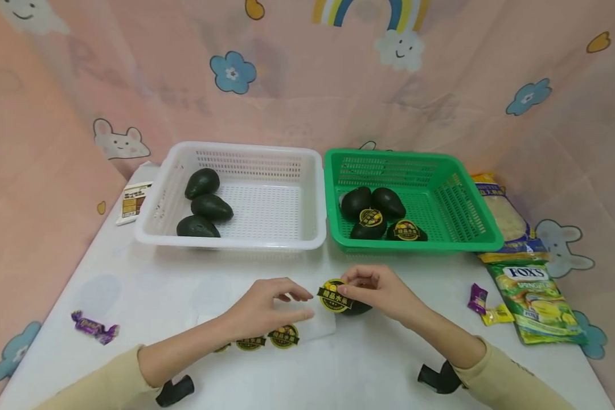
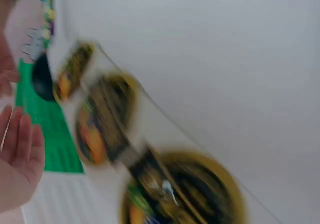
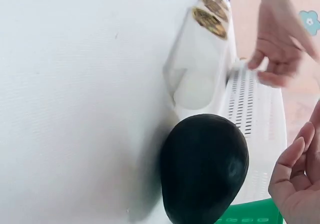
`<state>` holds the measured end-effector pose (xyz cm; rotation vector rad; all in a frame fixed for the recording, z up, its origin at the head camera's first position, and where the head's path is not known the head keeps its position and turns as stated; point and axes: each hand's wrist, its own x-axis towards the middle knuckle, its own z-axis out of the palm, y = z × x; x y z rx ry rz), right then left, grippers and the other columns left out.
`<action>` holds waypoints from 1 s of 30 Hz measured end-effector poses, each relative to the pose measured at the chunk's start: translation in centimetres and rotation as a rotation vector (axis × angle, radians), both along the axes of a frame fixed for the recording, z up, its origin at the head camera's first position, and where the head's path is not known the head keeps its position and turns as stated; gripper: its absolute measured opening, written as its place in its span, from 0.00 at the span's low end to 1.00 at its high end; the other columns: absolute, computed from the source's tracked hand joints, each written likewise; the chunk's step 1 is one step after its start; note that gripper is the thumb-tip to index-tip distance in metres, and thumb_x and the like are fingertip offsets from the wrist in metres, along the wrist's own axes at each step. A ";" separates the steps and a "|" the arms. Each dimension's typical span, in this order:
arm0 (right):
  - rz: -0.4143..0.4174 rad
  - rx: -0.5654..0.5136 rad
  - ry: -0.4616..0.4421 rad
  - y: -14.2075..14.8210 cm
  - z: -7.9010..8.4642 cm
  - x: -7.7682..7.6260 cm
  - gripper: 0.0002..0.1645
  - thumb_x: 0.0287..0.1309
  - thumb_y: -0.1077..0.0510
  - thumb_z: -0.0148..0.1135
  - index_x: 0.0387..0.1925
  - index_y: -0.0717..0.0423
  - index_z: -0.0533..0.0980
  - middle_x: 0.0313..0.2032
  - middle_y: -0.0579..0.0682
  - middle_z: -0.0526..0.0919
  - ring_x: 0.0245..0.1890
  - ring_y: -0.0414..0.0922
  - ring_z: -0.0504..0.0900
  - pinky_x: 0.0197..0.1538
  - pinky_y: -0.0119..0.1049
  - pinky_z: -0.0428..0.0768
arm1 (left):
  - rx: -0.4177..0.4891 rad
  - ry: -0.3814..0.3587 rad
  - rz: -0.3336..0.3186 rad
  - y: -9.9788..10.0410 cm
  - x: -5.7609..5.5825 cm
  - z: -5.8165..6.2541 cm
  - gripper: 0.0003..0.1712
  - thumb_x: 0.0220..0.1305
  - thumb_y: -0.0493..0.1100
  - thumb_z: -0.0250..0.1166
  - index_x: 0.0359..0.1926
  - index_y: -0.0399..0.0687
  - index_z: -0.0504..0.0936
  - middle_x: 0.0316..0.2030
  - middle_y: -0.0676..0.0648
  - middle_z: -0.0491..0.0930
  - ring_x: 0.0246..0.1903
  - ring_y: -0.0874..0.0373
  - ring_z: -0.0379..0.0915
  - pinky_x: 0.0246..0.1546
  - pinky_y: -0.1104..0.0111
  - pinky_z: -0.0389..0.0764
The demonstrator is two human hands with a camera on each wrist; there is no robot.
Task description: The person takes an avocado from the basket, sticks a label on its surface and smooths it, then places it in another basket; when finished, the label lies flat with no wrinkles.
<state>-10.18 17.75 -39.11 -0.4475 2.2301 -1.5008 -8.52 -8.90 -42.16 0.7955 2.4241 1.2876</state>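
Observation:
My right hand [image 1: 384, 290] pinches a round black-and-gold fruit sticker [image 1: 334, 295] between thumb and fingers, above a dark avocado [image 1: 357, 309] on the table. The same avocado [image 3: 205, 166] appears large and bare-skinned in the right wrist view. Just left of the sticker, my left hand [image 1: 266, 306] hovers with thumb and fingers apart, holding nothing. Beneath it lies a white backing sheet [image 1: 315, 326] with several stickers [image 1: 283, 336] along its near edge; these look blurred in the left wrist view.
Behind stand a white basket [image 1: 230, 245] with three avocados and a green basket [image 1: 415, 246] with several, some stickered. Purple candy [image 1: 95, 327] lies left. At right are small candies [image 1: 478, 299], a green candy bag [image 1: 538, 302] and another packet [image 1: 507, 216].

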 end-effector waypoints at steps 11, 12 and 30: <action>0.018 0.227 0.295 3.2 -1.0 -0.1 0.05 0.62 0.55 0.66 0.38 0.49 0.81 0.29 0.38 0.81 0.31 0.37 0.77 0.35 0.32 0.77 | 0.108 -0.087 0.185 6.7 -1.4 0.2 0.10 0.61 0.49 0.68 0.26 0.54 0.87 0.22 0.58 0.81 0.25 0.64 0.71 0.23 0.71 0.71; 0.025 0.259 0.323 3.3 -1.3 -0.1 0.06 0.62 0.55 0.66 0.40 0.50 0.80 0.28 0.37 0.80 0.30 0.36 0.76 0.34 0.32 0.76 | 0.088 -0.072 0.188 7.0 -1.6 -0.1 0.10 0.61 0.49 0.69 0.25 0.53 0.87 0.22 0.59 0.80 0.24 0.64 0.70 0.22 0.72 0.70; 0.196 0.234 0.299 5.4 -4.9 -2.3 0.30 0.53 0.43 0.71 0.56 0.45 0.73 0.52 0.44 0.79 0.46 0.44 0.80 0.42 0.35 0.82 | -0.110 0.100 0.132 7.1 -2.9 -2.3 0.18 0.61 0.58 0.67 0.25 0.52 0.76 0.23 0.57 0.74 0.26 0.64 0.68 0.25 0.72 0.70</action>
